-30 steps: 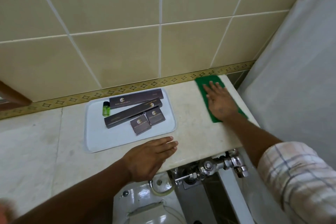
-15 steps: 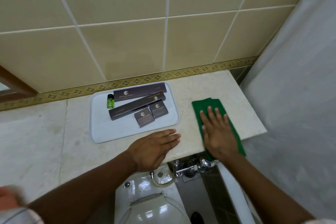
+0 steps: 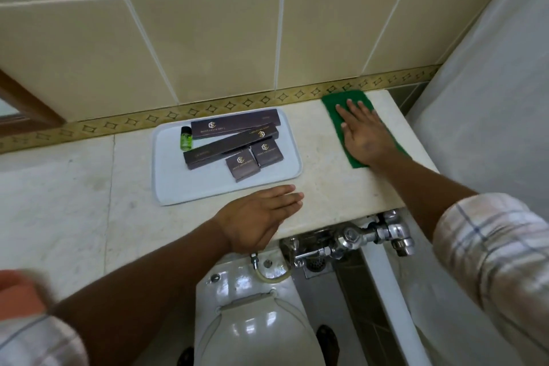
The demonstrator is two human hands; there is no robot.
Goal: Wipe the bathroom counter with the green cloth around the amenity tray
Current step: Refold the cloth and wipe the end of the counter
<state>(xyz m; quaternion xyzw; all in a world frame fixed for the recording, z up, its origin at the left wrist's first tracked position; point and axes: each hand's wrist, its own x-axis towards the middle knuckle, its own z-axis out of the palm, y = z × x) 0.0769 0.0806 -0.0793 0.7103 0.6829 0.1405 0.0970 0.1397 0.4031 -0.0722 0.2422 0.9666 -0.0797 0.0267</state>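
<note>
Tiled bathroom, marble table [image 3: 326,175]: right hand [image 3: 364,135] fingers flat on green cloth [image 3: 349,99] at far-right back corner; left hand [image 3: 258,217] open, empty. Strips around amenity tray [image 3: 166,184] look undone.

Soft even light, blurred bottom-left corner

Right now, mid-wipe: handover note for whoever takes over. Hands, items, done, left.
Right hand: flat, palm down, pressing the green cloth onto the counter at its back right corner, against the tiled wall.
Left hand: flat and empty on the counter's front edge, just in front of the amenity tray, not touching it.
Tray holds four dark boxes and a small green bottle, all in place.
Done: cloth is working the strip right of the tray.
Left: by the look of it, the counter in front of, behind and left of the tray; no sign shows which parts are already wiped.
</note>
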